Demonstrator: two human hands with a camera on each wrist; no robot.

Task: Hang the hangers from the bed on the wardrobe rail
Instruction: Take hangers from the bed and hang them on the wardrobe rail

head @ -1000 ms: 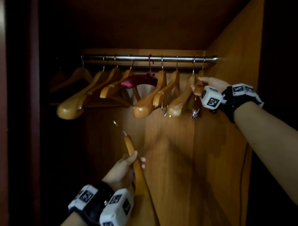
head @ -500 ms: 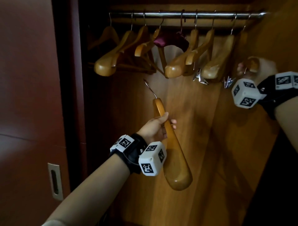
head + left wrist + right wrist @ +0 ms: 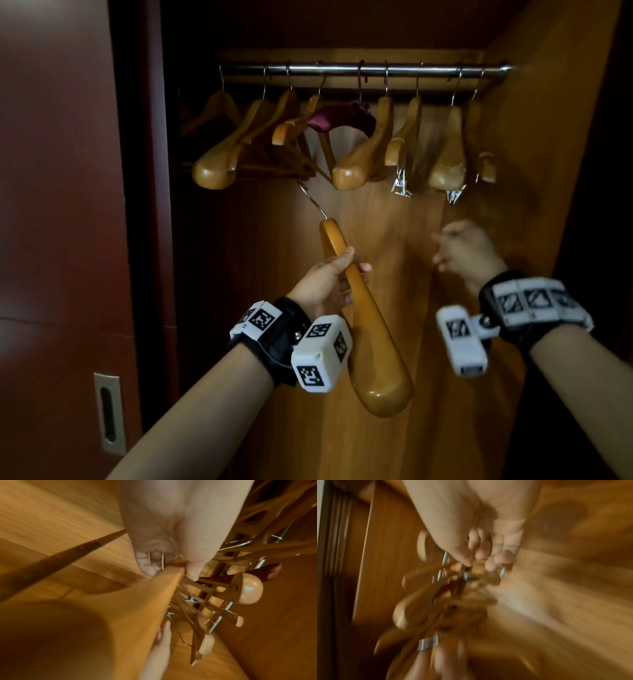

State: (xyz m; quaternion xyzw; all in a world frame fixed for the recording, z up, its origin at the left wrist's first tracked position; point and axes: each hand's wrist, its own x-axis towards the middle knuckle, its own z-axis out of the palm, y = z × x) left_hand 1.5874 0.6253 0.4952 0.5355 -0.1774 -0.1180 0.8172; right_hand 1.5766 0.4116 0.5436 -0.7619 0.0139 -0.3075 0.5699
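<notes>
My left hand [image 3: 346, 270] grips a wooden hanger [image 3: 370, 342] by its upper arm, below the hung row. Its metal hook [image 3: 310, 200] points up and left, and its wide end hangs low. The left wrist view shows thumb and fingers of that left hand [image 3: 171, 572] closed round the hanger [image 3: 137, 601]. The steel wardrobe rail [image 3: 342, 70] carries several wooden hangers [image 3: 363, 157] and one padded maroon hanger [image 3: 339, 118]. My right hand [image 3: 455, 250] is blurred, under the rightmost hangers, fingers loosely curled and holding nothing. The right wrist view is smeared; the hand [image 3: 479, 558] looks empty.
A dark red sliding door [image 3: 61, 205] with a metal recessed handle [image 3: 108, 411] stands at the left. The wardrobe's wooden back panel [image 3: 394, 240] and right side wall [image 3: 541, 171] close in the space. Metal clips [image 3: 400, 186] dangle from two hung hangers.
My right hand has let go of the rightmost hung hanger and dropped down and left, below the row. My left hand keeps its grip on the hanger.
</notes>
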